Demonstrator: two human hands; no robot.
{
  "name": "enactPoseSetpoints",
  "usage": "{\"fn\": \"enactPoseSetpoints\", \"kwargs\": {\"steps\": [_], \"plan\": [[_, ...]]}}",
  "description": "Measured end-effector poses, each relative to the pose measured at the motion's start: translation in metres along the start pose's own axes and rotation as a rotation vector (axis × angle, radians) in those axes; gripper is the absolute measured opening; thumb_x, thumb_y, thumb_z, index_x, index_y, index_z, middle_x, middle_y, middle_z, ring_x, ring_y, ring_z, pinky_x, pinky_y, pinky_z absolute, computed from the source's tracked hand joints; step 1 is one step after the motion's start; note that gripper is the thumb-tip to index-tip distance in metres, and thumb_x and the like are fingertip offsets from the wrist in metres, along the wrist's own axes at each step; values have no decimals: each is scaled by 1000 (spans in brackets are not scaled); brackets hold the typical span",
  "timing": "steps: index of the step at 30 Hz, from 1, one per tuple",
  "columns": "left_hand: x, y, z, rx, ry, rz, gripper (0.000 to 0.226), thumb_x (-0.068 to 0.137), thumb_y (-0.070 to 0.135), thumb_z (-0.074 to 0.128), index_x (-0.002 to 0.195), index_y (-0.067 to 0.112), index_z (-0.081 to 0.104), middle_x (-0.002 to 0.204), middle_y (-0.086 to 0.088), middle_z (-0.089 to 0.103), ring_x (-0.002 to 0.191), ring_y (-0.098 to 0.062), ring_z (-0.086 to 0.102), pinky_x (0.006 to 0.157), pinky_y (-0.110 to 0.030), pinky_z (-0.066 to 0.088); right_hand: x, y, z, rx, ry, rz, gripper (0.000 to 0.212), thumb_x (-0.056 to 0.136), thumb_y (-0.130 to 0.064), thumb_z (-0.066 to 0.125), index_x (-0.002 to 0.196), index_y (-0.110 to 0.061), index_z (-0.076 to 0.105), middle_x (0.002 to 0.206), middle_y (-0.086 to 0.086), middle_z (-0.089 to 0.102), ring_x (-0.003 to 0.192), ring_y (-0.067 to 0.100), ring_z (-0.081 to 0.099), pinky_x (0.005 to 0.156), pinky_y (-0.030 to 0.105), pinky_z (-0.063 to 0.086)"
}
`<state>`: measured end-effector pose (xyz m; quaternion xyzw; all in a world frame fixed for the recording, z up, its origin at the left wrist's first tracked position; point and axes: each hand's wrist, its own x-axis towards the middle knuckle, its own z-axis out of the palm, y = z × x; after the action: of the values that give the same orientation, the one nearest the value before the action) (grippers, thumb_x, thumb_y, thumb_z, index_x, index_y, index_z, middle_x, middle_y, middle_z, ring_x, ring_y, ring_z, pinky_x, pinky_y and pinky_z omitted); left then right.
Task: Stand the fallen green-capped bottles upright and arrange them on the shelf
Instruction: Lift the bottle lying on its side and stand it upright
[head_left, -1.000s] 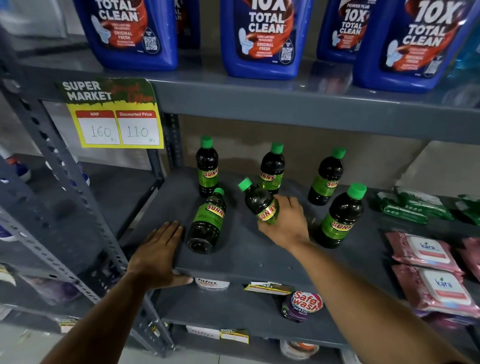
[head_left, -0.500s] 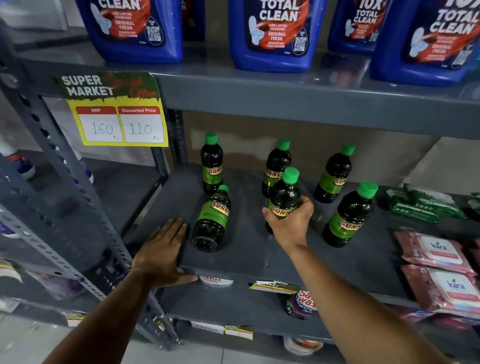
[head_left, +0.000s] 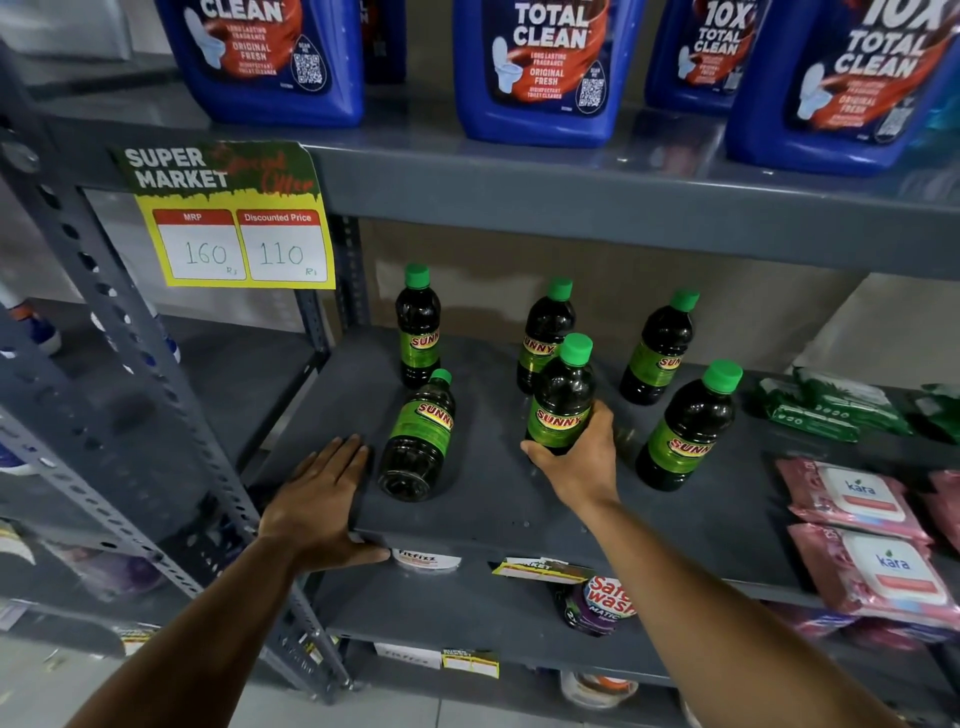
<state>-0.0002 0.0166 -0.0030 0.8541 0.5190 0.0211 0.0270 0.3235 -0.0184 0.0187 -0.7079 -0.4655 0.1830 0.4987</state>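
Note:
Dark green-capped "SUNNY" bottles sit on a grey metal shelf (head_left: 493, 499). My right hand (head_left: 576, 462) grips one bottle (head_left: 563, 395) low on its body, holding it upright in the shelf's middle. One fallen bottle (head_left: 421, 436) lies on its side, base toward me, cap pointing back. My left hand (head_left: 322, 499) rests flat on the shelf's front left edge, just left of the fallen bottle and not touching it. Three bottles stand upright along the back, the left (head_left: 417, 327), the middle (head_left: 543, 332) and the right (head_left: 660, 348). Another upright bottle (head_left: 688, 428) stands nearer, at the right.
Green wipe packs (head_left: 831, 410) and pink wipe packs (head_left: 862, 525) fill the shelf's right end. Blue cleaner jugs (head_left: 540, 73) stand on the shelf above. A yellow price tag (head_left: 234, 228) hangs at the upper left. A perforated upright post (head_left: 130, 353) rises on the left.
My right hand has tipped its bottle from slanted to upright and shifted it slightly back and right. The left hand and the fallen bottle have stayed put.

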Motion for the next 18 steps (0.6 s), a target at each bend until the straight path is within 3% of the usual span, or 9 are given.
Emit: {"fn": "enactPoseSetpoints", "kwargs": {"steps": [4,7,10,12,15,18], "plan": [[0,0,-2,-5,-24,4,137,50,93,50,153,16,3,163,-1,-2,147,-17,-3,120,-37,5,-1,-2,-2,-25,-7,-16,93,58,-26,92,132,-16,36,123,1,49,111,14,51,101,40,47],[3,-5,-6,-35,-47,1,139,47,95,52,153,19,5,163,1,1,147,-17,-1,120,-41,12,-13,-3,2,-172,120,-65,109,57,-51,87,140,-10,28,138,15,38,130,28,35,111,48,34],[3,-9,-6,-39,-41,8,142,44,98,52,153,18,6,162,-1,4,146,-20,2,118,-39,8,-47,-11,15,-242,259,-401,91,64,-67,68,129,-11,38,129,17,39,122,30,35,102,42,27],[4,-9,-3,-30,-35,-2,149,43,101,48,153,15,-2,163,-2,-4,147,-20,-2,117,-37,2,-65,-22,31,-205,52,-556,77,68,-60,69,126,-16,44,123,11,46,118,25,42,101,41,35],[4,-7,-3,-5,-65,-36,157,37,103,43,149,12,-19,154,0,-28,143,-17,-19,116,-36,-11,-68,-56,59,-158,-378,-281,83,71,-55,73,138,-21,36,128,2,44,120,18,48,99,39,45],[5,-7,-4,10,-50,-36,152,45,99,50,150,10,-13,160,-6,-19,146,-19,-16,115,-35,-13,-44,-87,88,-100,-396,69,91,68,-57,76,136,-11,37,130,9,48,122,23,48,95,30,42]]}}
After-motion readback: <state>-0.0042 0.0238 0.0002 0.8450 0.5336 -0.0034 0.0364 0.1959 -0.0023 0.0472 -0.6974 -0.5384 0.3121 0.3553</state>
